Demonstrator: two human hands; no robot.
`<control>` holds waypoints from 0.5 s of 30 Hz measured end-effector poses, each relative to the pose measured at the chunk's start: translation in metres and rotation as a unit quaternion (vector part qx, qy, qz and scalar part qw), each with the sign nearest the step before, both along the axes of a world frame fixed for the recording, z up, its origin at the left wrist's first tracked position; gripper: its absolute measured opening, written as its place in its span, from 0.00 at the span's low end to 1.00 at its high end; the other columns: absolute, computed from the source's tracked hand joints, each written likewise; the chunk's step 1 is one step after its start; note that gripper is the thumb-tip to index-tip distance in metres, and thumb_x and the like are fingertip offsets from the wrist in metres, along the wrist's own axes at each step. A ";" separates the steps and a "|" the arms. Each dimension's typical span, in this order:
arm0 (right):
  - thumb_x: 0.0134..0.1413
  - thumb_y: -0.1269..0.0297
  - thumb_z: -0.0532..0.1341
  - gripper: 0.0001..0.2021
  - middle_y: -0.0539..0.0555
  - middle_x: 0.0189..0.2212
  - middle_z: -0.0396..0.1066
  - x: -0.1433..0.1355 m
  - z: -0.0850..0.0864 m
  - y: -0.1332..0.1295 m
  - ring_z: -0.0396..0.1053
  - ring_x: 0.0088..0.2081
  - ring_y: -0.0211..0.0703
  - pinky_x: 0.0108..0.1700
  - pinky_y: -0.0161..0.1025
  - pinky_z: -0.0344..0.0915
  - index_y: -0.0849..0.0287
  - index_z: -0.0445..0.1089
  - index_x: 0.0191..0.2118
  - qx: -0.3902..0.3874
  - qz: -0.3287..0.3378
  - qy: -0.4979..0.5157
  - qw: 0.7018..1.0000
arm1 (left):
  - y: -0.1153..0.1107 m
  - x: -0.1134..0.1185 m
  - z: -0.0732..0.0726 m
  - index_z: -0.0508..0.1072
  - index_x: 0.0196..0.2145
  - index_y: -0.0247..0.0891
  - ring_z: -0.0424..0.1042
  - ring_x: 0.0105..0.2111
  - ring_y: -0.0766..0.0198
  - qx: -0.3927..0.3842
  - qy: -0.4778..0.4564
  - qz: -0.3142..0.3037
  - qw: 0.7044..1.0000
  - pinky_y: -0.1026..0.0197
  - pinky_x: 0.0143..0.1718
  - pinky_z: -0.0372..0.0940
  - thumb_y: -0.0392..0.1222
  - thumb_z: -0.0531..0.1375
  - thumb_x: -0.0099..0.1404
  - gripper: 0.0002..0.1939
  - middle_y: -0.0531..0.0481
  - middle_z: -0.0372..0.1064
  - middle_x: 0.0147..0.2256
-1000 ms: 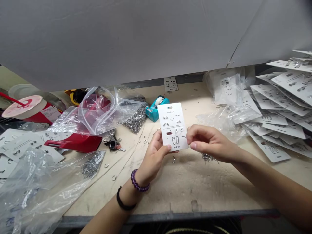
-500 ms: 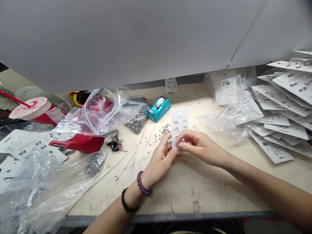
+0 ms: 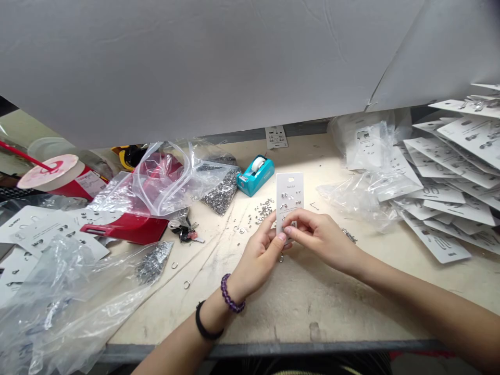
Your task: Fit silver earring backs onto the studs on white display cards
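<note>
An earring card (image 3: 289,188) is held upright above the worktop (image 3: 273,317), its lower part clamped between the left hand's (image 3: 261,251) thumb and fingers. The right hand (image 3: 315,237) is curled against its face; whether anything is pinched cannot be told. Beyond, toward the back edge, a tape dispenser (image 3: 261,178) is placed. Stacked earring cards (image 3: 455,172) are piled toward the right edge. The front edge is crossed by the left forearm (image 3: 177,338).

Between the two forearms, the tabletop (image 3: 285,312) offers a bare approach from the near edge up to the hands. Beyond the earring card (image 3: 289,190), a lane runs back between the teal tape dispenser (image 3: 255,176) and the crumpled plastic bag (image 3: 355,192), with a white panel (image 3: 219,62) overhanging the rear. Leftward, the keys (image 3: 187,234), red scoop (image 3: 128,229) and zip bag (image 3: 160,182) block passage; rightward, fanned-out stacked cards (image 3: 449,195) do.
</note>
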State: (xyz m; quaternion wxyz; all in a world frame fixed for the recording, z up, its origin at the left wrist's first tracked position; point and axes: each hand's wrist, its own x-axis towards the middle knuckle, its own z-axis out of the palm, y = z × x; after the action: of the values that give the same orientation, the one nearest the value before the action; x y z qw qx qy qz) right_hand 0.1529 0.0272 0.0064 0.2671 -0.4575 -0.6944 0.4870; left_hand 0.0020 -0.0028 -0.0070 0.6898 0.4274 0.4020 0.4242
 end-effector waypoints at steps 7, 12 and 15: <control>0.55 0.66 0.52 0.08 0.48 0.22 0.65 0.004 0.010 -0.003 0.59 0.23 0.32 0.25 0.31 0.55 0.59 0.68 0.35 0.034 0.041 -0.026 0.998 | 0.003 -0.001 0.001 0.61 0.52 0.40 0.72 0.34 0.61 -0.064 -0.006 0.028 0.998 0.60 0.34 0.68 0.45 0.59 0.58 0.24 0.46 0.73 0.36; 0.55 0.63 0.53 0.09 0.51 0.27 0.67 0.016 0.020 0.000 0.62 0.25 0.35 0.25 0.33 0.57 0.58 0.68 0.35 0.073 -0.070 0.068 0.993 | 0.009 -0.004 0.001 0.62 0.50 0.41 0.72 0.35 0.60 -0.076 -0.013 0.086 0.993 0.63 0.28 0.70 0.44 0.59 0.58 0.22 0.46 0.70 0.43; 0.56 0.62 0.52 0.09 0.48 0.20 0.63 0.020 0.013 0.010 0.56 0.20 0.33 0.21 0.32 0.53 0.59 0.67 0.36 0.103 -0.157 0.064 0.980 | 0.012 -0.008 0.003 0.63 0.48 0.42 0.72 0.32 0.62 -0.086 -0.046 0.114 0.989 0.64 0.24 0.69 0.42 0.58 0.58 0.19 0.47 0.69 0.42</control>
State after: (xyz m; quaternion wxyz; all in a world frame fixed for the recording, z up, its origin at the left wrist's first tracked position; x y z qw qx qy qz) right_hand 0.1728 0.0376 0.0192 0.4295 -0.4986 -0.6422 0.3931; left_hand -0.0059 0.0093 -0.0044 0.6893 0.2979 0.4505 0.4829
